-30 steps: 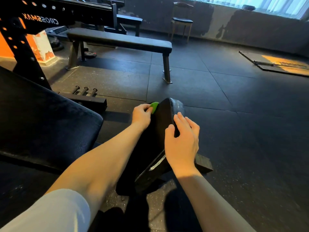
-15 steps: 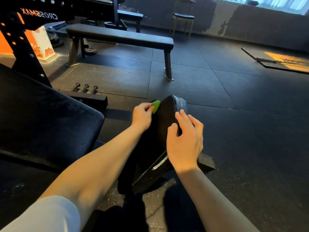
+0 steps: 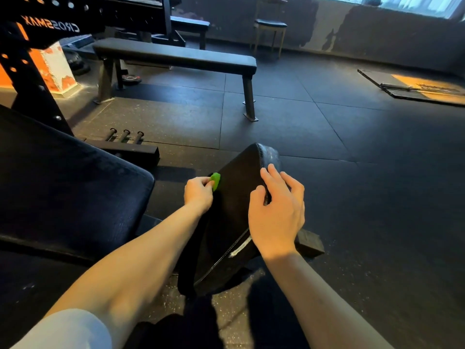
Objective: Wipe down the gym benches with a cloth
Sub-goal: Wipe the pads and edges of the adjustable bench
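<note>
A small tilted black seat pad stands right in front of me, its narrow end pointing away. My left hand is closed around a bright green cloth and presses it against the pad's left edge. My right hand rests on the pad's right edge, thumb on top and fingers spread over the side. To the left lies the larger black backrest pad of the same bench. A long flat black bench stands farther back on the floor.
A black rack upright with holes rises at the left, with a floor bar carrying three pegs. A stool stands by the far wall. A lifting platform with a barbell lies at the right. Dark rubber floor tiles surround the bench.
My left hand with the green cloth has slid a little back toward me along the pad's left edge. My right hand's fingers have spread wider on the right edge.
</note>
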`<state>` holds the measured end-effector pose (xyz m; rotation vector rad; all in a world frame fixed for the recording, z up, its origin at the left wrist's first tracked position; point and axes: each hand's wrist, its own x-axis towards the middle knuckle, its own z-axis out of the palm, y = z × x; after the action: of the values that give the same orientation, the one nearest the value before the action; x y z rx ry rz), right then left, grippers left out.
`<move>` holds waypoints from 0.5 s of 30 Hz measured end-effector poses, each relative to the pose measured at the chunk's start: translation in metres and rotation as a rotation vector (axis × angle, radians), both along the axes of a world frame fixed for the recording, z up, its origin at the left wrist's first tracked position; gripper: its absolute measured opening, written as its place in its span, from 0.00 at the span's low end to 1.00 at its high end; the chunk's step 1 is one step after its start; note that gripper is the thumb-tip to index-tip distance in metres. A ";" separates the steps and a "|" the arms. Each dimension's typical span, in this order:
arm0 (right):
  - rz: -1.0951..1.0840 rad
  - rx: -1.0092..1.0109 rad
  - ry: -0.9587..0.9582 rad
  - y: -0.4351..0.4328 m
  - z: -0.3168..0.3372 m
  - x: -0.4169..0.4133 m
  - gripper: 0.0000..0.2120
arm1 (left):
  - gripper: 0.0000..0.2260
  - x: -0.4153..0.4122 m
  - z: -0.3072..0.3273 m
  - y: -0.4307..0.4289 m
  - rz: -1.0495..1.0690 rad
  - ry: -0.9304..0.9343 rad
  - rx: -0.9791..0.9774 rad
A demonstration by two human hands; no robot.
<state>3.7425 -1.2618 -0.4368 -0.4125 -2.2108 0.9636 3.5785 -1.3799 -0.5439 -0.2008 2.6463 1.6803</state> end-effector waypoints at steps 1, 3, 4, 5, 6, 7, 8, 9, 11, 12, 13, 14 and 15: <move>-0.001 0.008 0.002 0.000 0.000 0.000 0.19 | 0.11 0.000 0.014 0.007 -0.032 0.079 0.030; 0.000 0.016 0.001 0.000 0.000 -0.001 0.19 | 0.11 0.000 0.039 0.021 -0.120 0.244 0.078; 0.001 0.016 -0.003 0.000 0.000 0.000 0.19 | 0.11 -0.001 0.048 0.026 -0.159 0.303 0.099; 0.002 0.015 -0.005 0.000 0.000 0.000 0.19 | 0.11 -0.005 0.052 0.029 -0.180 0.328 0.121; 0.001 0.015 0.000 0.000 -0.001 0.000 0.19 | 0.11 -0.008 0.051 0.031 -0.191 0.321 0.142; -0.002 0.020 0.008 0.000 -0.001 -0.001 0.19 | 0.11 -0.011 0.045 0.029 -0.188 0.289 0.151; -0.005 0.028 0.017 0.001 -0.002 -0.001 0.19 | 0.11 -0.014 0.036 0.025 -0.169 0.240 0.150; -0.009 0.034 0.017 0.001 -0.003 -0.001 0.19 | 0.12 -0.016 0.025 0.021 -0.132 0.183 0.134; -0.007 0.039 0.008 0.001 -0.005 -0.001 0.19 | 0.12 -0.018 -0.003 0.008 -0.029 0.056 0.115; -0.005 0.047 0.006 0.002 -0.005 -0.001 0.19 | 0.12 -0.017 -0.017 0.001 0.017 -0.007 0.124; -0.003 0.056 0.002 0.003 -0.005 -0.002 0.19 | 0.12 -0.014 -0.029 -0.007 0.054 -0.063 0.134; -0.002 0.061 -0.008 0.003 -0.005 -0.002 0.19 | 0.11 -0.010 -0.039 -0.014 0.079 -0.114 0.141; 0.004 0.062 -0.023 0.004 -0.004 -0.002 0.19 | 0.12 -0.005 -0.045 -0.019 0.099 -0.161 0.147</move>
<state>3.7400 -1.2579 -0.4408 -0.3928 -2.2565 0.8938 3.5733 -1.3988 -0.5890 -0.4513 2.4242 1.7938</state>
